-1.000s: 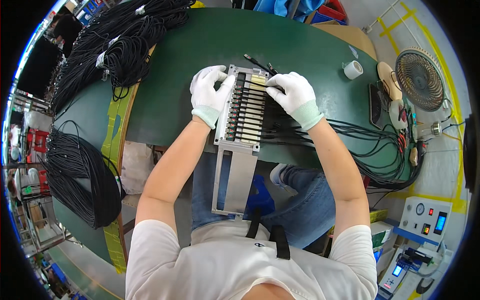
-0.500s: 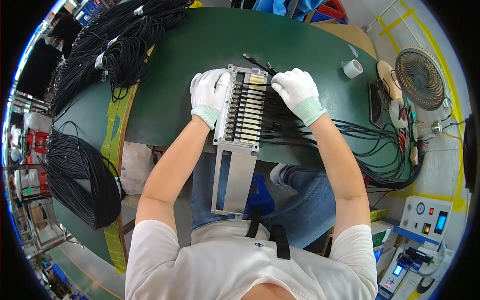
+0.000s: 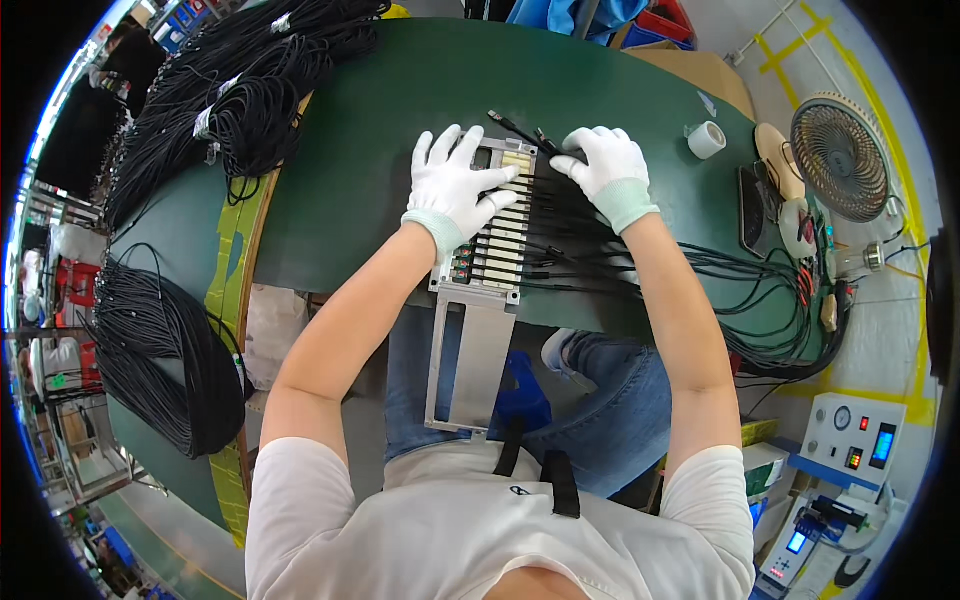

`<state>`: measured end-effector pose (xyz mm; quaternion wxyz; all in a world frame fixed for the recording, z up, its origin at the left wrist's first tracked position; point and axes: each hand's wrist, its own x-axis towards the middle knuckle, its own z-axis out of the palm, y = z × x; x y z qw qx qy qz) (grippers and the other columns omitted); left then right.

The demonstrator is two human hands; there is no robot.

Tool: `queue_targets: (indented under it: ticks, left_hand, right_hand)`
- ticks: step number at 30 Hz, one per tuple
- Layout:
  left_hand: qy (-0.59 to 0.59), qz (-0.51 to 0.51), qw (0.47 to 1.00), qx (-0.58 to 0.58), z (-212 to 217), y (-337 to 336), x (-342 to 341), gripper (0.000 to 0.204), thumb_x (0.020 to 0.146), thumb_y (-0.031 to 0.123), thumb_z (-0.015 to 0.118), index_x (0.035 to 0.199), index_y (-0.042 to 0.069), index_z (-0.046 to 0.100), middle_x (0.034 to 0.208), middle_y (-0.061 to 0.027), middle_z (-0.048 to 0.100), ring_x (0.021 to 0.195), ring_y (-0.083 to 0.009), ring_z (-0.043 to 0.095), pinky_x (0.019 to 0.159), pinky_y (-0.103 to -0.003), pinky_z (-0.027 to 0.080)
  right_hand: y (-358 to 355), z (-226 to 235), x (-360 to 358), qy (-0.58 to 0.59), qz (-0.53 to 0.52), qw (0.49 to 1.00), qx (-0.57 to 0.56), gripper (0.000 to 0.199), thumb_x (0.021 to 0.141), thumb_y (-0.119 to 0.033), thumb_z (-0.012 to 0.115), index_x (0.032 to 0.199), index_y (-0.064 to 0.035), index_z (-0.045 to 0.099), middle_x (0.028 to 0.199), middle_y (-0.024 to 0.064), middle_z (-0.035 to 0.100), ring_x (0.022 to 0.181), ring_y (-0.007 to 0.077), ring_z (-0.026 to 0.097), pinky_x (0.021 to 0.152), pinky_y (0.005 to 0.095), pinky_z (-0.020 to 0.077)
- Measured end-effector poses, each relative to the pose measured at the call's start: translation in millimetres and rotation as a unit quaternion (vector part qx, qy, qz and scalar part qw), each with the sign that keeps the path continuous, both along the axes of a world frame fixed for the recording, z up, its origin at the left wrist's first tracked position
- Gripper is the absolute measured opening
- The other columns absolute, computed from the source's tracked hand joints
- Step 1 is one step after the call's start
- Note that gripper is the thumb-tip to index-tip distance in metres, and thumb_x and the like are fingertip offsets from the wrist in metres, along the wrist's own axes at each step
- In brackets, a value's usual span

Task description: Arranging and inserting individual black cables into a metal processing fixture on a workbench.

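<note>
A long metal fixture [image 3: 525, 278] with a row of pale slots lies at the near edge of the green table. Several black cables run into its slots from the right, their small connectors lined up along the left side. My left hand [image 3: 452, 192], white-gloved, lies across the fixture's upper half with fingers spread, thumb and index finger reaching over the slots. Connectors under it are hidden. Beyond the fixture's upper right corner, my right hand [image 3: 608, 172], also gloved, has its fingers closed around black cables [image 3: 518, 127] whose plug ends point up and left.
More black cables [image 3: 720, 268] trail right across the table [image 3: 400, 85]. Large cable coils [image 3: 165, 360] lie on the left. A white roll [image 3: 706, 140], a fan [image 3: 840, 157] and a dark tray-like object [image 3: 752, 210] stand on the right. A bare metal plate [image 3: 478, 365] extends over my lap.
My left hand has moved right from the fixture's left edge onto its slots, with fingers spreading. My right hand has shifted slightly right and up, near the loose cable ends.
</note>
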<state>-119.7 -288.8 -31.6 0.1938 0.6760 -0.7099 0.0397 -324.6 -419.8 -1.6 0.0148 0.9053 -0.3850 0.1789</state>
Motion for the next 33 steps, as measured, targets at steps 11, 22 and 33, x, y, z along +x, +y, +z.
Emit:
queue_targets:
  ticks: [11,22,33]
  left_hand:
    - [0.217,0.023,0.954,-0.205,-20,-16,18,0.032,0.090,0.039,0.068,0.102,0.009,0.070,0.109,-0.0123,0.069,0.114,-0.0339,0.059,0.103,-0.048,0.040]
    - [0.367,0.017,0.911,-0.186,-16,-14,28,0.022,0.093,0.027,0.067,0.090,0.006,0.071,0.118,-0.0131,0.070,0.116,-0.0322,0.060,0.103,-0.040,0.043]
    - [0.312,0.084,0.925,-0.200,-14,-8,29,0.016,0.086,0.022,0.072,0.082,0.007,0.073,0.111,-0.0088,0.073,0.111,-0.0280,0.062,0.099,-0.040,0.045]
  right_hand:
    - [3,8,7,-0.086,0.134,0.987,0.027,0.012,0.083,-0.025,0.073,0.087,-0.0135,0.070,0.080,0.0052,0.066,0.086,0.0290,0.061,0.079,0.0413,0.0496]
    - [6,11,6,-0.108,0.169,0.972,0.120,0.019,0.085,-0.021,0.073,0.098,-0.0081,0.071,0.090,0.0087,0.069,0.092,0.0305,0.060,0.082,0.0407,0.0489]
    - [15,12,10,-0.138,0.106,0.966,0.191,0.018,0.082,-0.027,0.074,0.091,-0.0110,0.072,0.081,0.0102,0.071,0.079,0.0300,0.067,0.073,0.0418,0.0539]
